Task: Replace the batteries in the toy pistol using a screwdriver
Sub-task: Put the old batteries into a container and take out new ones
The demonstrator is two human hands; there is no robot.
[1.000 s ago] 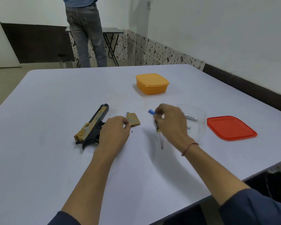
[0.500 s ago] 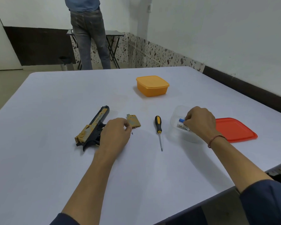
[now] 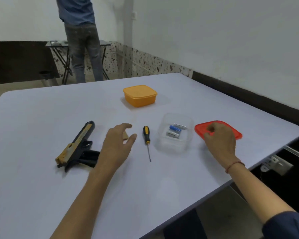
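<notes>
Between toy pistol (image 3: 78, 138) and screwdriver (image 3: 146, 134), the left hand (image 3: 117, 144) hovers, fingers relaxed, empty. Over the red lid (image 3: 199, 131), the right hand (image 3: 219, 140) hangs loosely curled, empty.

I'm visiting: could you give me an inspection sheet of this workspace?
Surface: pale table, smooth.
Job's things: toy pistol lies at left; tan cover piece partly under the left hand; screwdriver beside it; three batteries in a clear tub.
Clutter: lidded orange box farther back; red lid right of the tub.
Hands: left hand, fingers relaxed, above the cover piece; right hand over the red lid, fingers curled, grip unclear.
Cables: nothing seen.
Surroundings: a person stands by a folding table; white walls.
</notes>
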